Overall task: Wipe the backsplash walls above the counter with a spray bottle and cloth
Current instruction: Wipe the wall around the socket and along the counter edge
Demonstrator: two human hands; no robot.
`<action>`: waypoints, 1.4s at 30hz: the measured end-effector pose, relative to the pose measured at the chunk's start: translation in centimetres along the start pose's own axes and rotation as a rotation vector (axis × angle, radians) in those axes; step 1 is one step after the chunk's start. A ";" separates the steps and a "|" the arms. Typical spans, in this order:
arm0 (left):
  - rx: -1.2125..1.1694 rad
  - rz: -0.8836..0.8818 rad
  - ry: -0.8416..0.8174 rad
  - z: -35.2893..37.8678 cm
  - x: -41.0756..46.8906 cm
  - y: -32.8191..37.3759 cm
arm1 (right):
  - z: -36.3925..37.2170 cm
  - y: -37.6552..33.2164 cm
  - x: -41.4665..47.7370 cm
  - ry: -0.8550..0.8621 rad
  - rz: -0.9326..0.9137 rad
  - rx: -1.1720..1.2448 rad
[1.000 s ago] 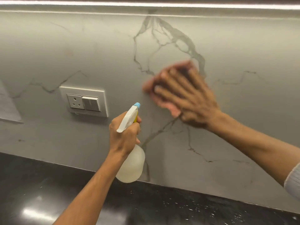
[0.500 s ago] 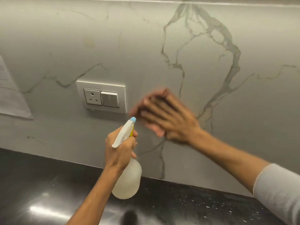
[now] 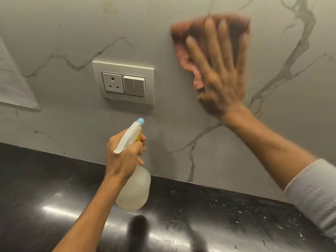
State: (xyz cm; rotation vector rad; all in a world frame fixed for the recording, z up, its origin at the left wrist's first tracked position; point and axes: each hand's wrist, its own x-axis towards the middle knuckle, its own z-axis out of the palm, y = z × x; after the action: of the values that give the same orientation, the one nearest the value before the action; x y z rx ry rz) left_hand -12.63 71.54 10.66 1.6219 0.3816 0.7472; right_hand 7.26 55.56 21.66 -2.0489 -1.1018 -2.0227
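The grey marble-veined backsplash (image 3: 181, 124) fills the upper view. My right hand (image 3: 220, 79) lies flat with fingers spread, pressing a pink cloth (image 3: 183, 51) against the wall, up and to the right of the socket plate; both are motion-blurred. My left hand (image 3: 123, 157) grips the neck of a translucent spray bottle (image 3: 134, 190) with a white trigger head and blue nozzle (image 3: 140, 121), held over the counter and pointing at the wall below the socket plate.
A white socket and switch plate (image 3: 123, 82) sits on the wall left of the cloth. A paper sheet (image 3: 12, 84) hangs at far left. Below runs the glossy black counter (image 3: 227, 215), speckled with water droplets on the right.
My right hand has swept the cloth from beside the socket plate upward and to the right on the wall. The view has moved closer. The bottle hand has hardly moved.
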 end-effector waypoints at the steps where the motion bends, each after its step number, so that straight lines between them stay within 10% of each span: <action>1: 0.010 0.000 -0.002 -0.1 0.0 -0.3 | 0.1 -2.0 -2.7 -0.052 -0.016 0.044; 11: 0.074 -0.014 -0.018 -0.4 1.0 -2.8 | 0.3 -11.8 -21.1 -0.811 -0.884 0.121; 18: 0.090 0.017 -0.029 -0.3 1.9 -1.9 | 1.3 -9.2 -12.4 -0.415 -0.307 0.186; 25: 0.119 0.055 -0.043 -0.4 1.4 -1.2 | -0.7 -10.9 -19.7 -0.812 -0.896 0.190; 30: 0.149 -0.031 -0.009 -2.4 0.9 -3.1 | -2.9 -7.5 -21.7 -0.917 -0.806 0.177; 42: 0.223 -0.054 0.018 -5.4 3.1 -4.4 | -2.3 -4.0 -11.8 -0.556 -0.458 0.247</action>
State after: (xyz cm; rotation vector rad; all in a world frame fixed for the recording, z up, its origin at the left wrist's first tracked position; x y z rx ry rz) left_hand -13.15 78.46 7.41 1.8062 0.5353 0.6979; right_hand 4.64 52.22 9.76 -2.4516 -1.9555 -1.3511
